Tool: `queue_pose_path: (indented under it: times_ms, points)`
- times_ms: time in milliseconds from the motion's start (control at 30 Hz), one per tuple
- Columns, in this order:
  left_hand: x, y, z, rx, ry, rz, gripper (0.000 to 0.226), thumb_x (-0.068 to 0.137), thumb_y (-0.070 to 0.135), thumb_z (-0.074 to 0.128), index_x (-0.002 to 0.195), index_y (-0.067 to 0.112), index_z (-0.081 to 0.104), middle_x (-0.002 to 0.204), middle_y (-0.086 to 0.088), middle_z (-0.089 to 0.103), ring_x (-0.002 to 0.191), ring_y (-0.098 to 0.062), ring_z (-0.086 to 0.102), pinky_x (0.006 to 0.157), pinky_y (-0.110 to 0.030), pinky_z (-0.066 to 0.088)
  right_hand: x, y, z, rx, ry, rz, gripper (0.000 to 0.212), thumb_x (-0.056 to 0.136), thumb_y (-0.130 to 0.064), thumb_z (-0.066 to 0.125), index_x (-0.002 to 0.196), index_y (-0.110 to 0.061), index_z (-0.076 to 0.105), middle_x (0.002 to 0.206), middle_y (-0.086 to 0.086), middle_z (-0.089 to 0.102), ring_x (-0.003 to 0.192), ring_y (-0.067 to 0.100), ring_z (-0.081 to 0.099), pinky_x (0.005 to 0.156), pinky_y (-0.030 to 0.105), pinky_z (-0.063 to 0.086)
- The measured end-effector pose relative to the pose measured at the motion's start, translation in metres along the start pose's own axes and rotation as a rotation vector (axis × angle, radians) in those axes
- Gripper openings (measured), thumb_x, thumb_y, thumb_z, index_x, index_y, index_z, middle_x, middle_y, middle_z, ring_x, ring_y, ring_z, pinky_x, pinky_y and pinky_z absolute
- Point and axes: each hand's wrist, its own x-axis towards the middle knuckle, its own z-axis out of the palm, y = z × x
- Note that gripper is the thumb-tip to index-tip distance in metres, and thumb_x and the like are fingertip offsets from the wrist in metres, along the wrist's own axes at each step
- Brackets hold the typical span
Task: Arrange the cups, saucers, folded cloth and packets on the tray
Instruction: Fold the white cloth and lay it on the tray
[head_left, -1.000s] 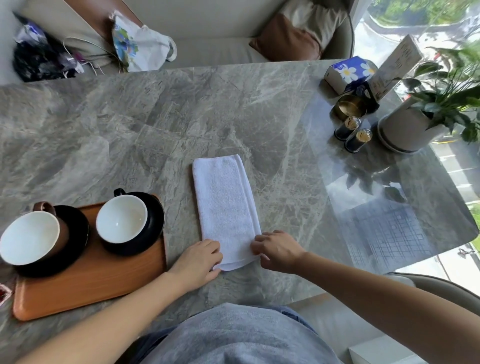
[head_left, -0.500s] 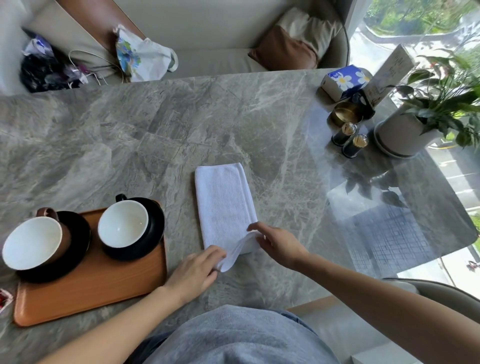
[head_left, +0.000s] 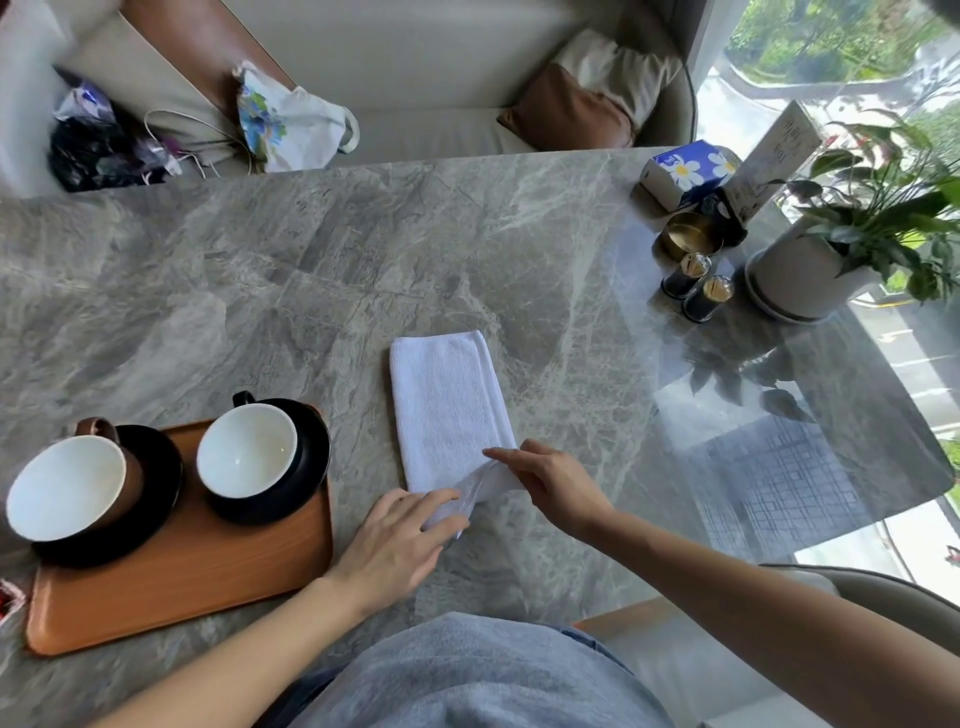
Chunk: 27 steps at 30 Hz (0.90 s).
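Note:
A white folded cloth (head_left: 444, 405) lies lengthwise on the marble table (head_left: 363, 270), just right of the tray. My left hand (head_left: 400, 540) and my right hand (head_left: 550, 483) both pinch its near end, which is lifted off the table and curling. The orange-brown tray (head_left: 197, 577) sits at the near left. On it stand a brown cup (head_left: 70, 486) on a black saucer (head_left: 161, 467) and a black cup (head_left: 247, 449) on a black saucer (head_left: 311, 467). A red packet (head_left: 8, 603) peeks in at the left edge.
At the far right stand a potted plant (head_left: 810, 270), two small dark shakers (head_left: 696, 288), a brass bowl (head_left: 688, 236), a tissue box (head_left: 680, 171) and a card stand (head_left: 769, 156). A sofa with bags and cushions runs behind the table.
Both hands went from resting at the cloth's near end to pinching it and lifting that end off the table. The view shifted slightly.

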Motion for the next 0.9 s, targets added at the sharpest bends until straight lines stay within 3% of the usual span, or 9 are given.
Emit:
queue_pose_path:
  times_ms: [167,233,467,567,700,800,900]
  points:
    - [0.004,0.006,0.004,0.142,-0.062,0.045,0.052,0.063,0.035,0.071,0.114,0.033,0.059,0.134,-0.003,0.054,0.112,-0.017,0.049,0.096,-0.035,0.032,0.001,-0.002,0.001,0.044,0.02,0.008,0.036,0.097,-0.013,0.043,0.129,-0.023,0.057,0.09,-0.011,0.05,0.073,0.002,0.047,0.066,0.02,0.039]
    - [0.004,0.002,0.004,0.131,-0.079,-0.013,0.051,0.062,0.034,0.071,0.111,0.03,0.057,0.134,-0.004,0.055,0.111,-0.019,0.055,0.094,-0.033,0.03,0.001,-0.001,0.0,0.043,0.016,0.013,0.036,0.097,-0.012,0.043,0.129,-0.022,0.057,0.091,-0.011,0.051,0.073,0.003,0.048,0.067,0.022,0.039]
    - [-0.004,-0.023,-0.006,0.112,-0.067,-0.149,0.033,0.068,0.035,0.07,0.098,0.027,0.06,0.119,0.001,0.063,0.099,-0.016,0.065,0.082,-0.03,0.05,0.002,0.002,-0.001,0.01,-0.008,0.043,0.033,0.097,-0.017,0.045,0.127,-0.023,0.058,0.1,-0.002,0.064,0.068,0.001,0.047,0.07,0.026,0.046]
    - [-0.001,-0.026,-0.01,-0.013,-0.07,-0.232,0.024,0.073,0.04,0.068,0.088,0.024,0.058,0.102,0.009,0.062,0.088,-0.013,0.064,0.072,-0.027,0.046,0.004,0.003,0.0,-0.043,-0.039,0.037,0.029,0.095,-0.021,0.05,0.122,-0.024,0.062,0.102,-0.004,0.068,0.065,-0.004,0.045,0.068,0.023,0.045]
    - [0.011,-0.026,-0.011,-0.266,0.03,-0.487,0.021,0.078,0.038,0.065,0.079,0.024,0.051,0.086,0.014,0.054,0.07,-0.012,0.055,0.055,-0.027,0.038,0.011,0.004,-0.002,0.002,-0.062,0.078,0.02,0.093,-0.022,0.053,0.108,-0.023,0.067,0.098,-0.005,0.07,0.059,-0.006,0.05,0.069,0.028,0.051]
    - [0.02,-0.026,-0.014,-0.416,0.101,-0.556,0.017,0.078,0.029,0.065,0.076,0.023,0.049,0.074,0.008,0.055,0.064,-0.017,0.055,0.056,-0.035,0.045,0.014,0.004,-0.006,0.017,-0.023,0.079,0.018,0.093,-0.02,0.05,0.104,-0.02,0.064,0.099,-0.004,0.069,0.074,0.006,0.056,0.071,0.032,0.05]
    - [0.025,-0.027,-0.018,-0.532,0.157,-0.571,0.018,0.079,0.025,0.065,0.079,0.027,0.048,0.069,0.005,0.058,0.065,-0.016,0.059,0.061,-0.034,0.05,0.016,0.006,-0.01,0.034,0.027,0.051,0.016,0.094,-0.017,0.048,0.102,-0.019,0.062,0.1,-0.004,0.065,0.084,0.011,0.058,0.071,0.025,0.047]
